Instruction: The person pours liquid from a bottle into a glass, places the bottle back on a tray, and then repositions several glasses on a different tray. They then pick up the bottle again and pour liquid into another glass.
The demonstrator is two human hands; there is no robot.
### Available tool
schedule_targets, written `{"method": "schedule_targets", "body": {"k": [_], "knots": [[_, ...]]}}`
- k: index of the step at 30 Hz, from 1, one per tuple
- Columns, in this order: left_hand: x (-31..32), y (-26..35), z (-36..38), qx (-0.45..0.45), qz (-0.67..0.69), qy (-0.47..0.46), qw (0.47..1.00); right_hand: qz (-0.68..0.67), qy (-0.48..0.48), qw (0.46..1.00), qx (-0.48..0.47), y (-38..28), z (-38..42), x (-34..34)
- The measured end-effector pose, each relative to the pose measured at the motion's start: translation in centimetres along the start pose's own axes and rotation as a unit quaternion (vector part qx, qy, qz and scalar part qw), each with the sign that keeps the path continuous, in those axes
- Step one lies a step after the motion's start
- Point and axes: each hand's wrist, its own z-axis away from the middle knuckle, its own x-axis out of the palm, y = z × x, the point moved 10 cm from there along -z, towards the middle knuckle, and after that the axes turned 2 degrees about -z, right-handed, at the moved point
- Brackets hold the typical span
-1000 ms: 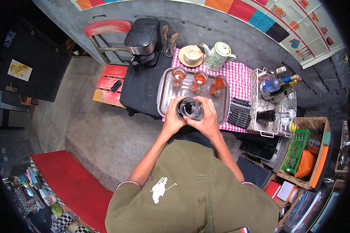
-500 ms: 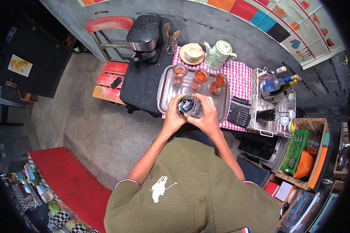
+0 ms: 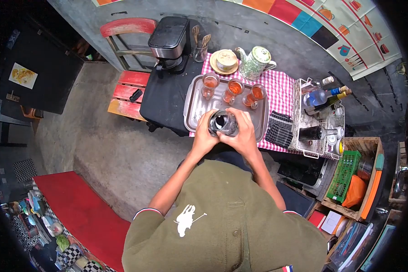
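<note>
A clear glass jar (image 3: 226, 123) with something dark inside is held between both hands above the tray's front edge. My left hand (image 3: 205, 133) wraps its left side, and my right hand (image 3: 244, 134) grips its right side. Beyond it, on the brown metal tray (image 3: 191, 102), stand three glass mugs of reddish drink: the left mug (image 3: 210, 86), the middle mug (image 3: 233, 90) and the right mug (image 3: 255, 96). The tray rests partly on a pink checked cloth (image 3: 283, 93).
Behind the tray are a lidded bowl on a saucer (image 3: 225, 61), a green teapot (image 3: 257, 63), a utensil glass (image 3: 199, 53) and a coffee maker (image 3: 168, 41). To the right are a black cloth (image 3: 279, 130), a wire rack (image 3: 299, 144) with bottles and a wooden crate (image 3: 371, 144).
Both hands have shifted very slightly right with the jar, and its opening is seen at a slightly different angle. The dark contents look different.
</note>
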Motion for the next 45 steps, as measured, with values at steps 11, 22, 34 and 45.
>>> {"method": "schedule_targets", "body": {"k": [11,22,34,45], "knots": [[-0.07,-0.61,0.17,-0.012,0.002,-0.005,1.0,-0.001,-0.007,1.0,0.007,-0.19,-0.08,0.32],[0.04,-0.41,0.25,-0.011,0.012,-0.013,1.0,0.007,-0.006,1.0,0.0,-0.35,-0.15,0.19],[0.19,-0.64,0.17,-0.008,0.017,-0.022,1.0,0.011,-0.001,1.0,0.003,-0.31,-0.09,0.22],[0.05,-0.63,-0.03,-0.006,0.012,-0.02,1.0,0.013,-0.009,1.0,0.006,-0.17,-0.19,0.48]]}}
